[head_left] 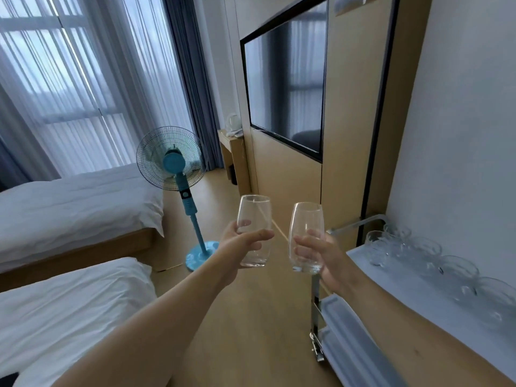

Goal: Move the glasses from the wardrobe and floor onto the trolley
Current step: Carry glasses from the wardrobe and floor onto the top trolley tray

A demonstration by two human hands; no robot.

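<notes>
Head view shows the left hand [237, 247] and right hand [321, 258] each holding one clear glass [254, 219] upright mid-frame, so the carrying step is on, and next they likely need setting gently on the trolley [396, 277] at right.

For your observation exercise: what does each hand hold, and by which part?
Left hand grips one clear glass around its lower body; right hand grips another glass likewise.
</notes>
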